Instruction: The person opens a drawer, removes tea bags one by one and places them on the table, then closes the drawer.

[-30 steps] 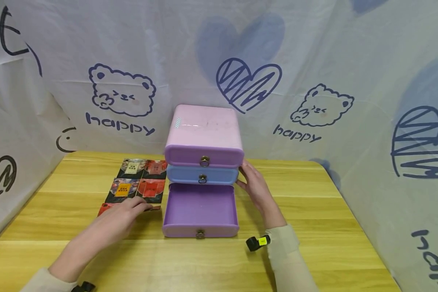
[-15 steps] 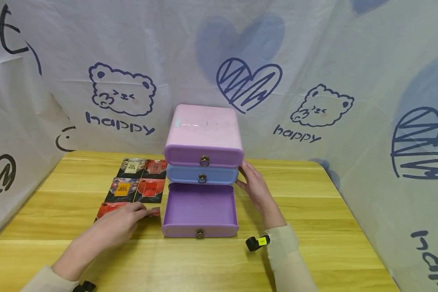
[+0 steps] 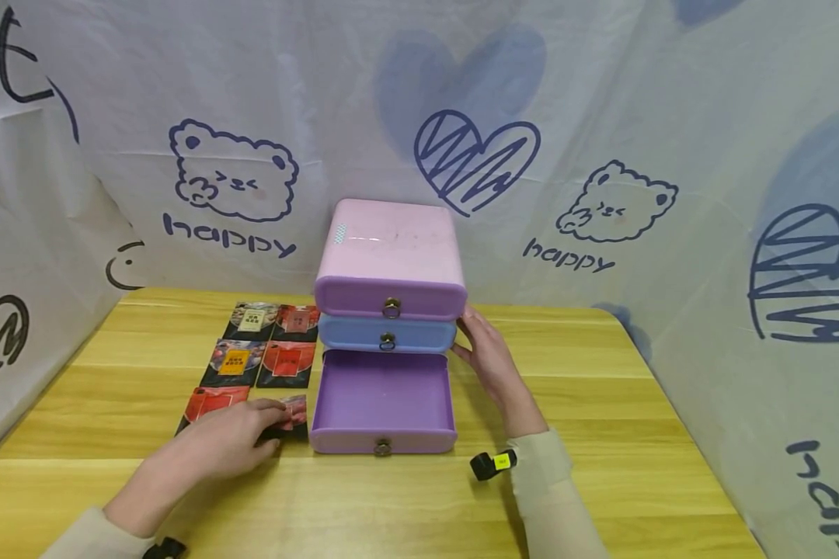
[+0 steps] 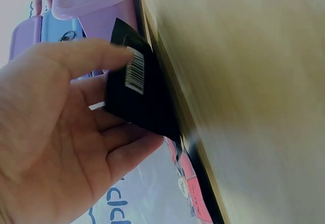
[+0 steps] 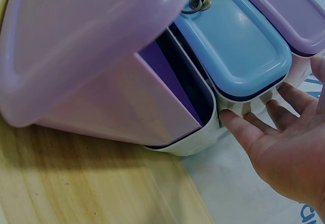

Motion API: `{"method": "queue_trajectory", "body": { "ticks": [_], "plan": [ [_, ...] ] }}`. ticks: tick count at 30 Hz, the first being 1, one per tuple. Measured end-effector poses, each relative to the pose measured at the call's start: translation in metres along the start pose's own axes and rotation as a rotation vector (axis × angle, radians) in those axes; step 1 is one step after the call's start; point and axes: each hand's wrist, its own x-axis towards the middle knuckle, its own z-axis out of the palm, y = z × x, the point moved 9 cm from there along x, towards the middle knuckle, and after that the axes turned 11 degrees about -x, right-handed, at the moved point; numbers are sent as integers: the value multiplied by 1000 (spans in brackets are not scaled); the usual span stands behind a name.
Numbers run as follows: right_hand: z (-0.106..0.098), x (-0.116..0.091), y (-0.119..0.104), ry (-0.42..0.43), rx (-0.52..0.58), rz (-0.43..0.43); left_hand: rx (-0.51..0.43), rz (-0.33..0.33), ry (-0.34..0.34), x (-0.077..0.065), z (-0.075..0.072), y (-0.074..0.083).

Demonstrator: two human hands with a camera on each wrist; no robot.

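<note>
My left hand [image 3: 234,433] pinches a flat printed packet [image 3: 295,415] by its near side, left of the drawer unit. In the left wrist view the packet's black back [image 4: 139,89] shows a white barcode, with the thumb over it and fingers behind; it is tilted up from the table. My right hand [image 3: 489,357] rests with extended fingertips against the right side of the three-drawer unit [image 3: 398,241], at the middle blue drawer [image 5: 238,41]. The purple bottom drawer [image 3: 384,396] is pulled out, with nothing inside; the upper two are closed.
Several similar packets lie in rows left of the unit, among them a red one [image 3: 287,363], an orange-labelled one [image 3: 232,362] and another red one [image 3: 215,402] partly behind my left hand. A printed white cloth [image 3: 363,101] hangs behind the wooden table [image 3: 587,435].
My left hand has brought the packet slightly nearer and lowered it at the front of the rows; more of its printed face shows. My right hand and the drawers have stayed put.
</note>
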Motion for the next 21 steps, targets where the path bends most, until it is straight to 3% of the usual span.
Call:
{"method": "queue_trajectory", "body": {
  "ticks": [12,21],
  "plan": [
    [-1,0,1,5,-9,2,-12,18,-30,2,2,1],
    [-1,1,2,3,7,7,-8,28,-15,1,2,-4]
  ]
}}
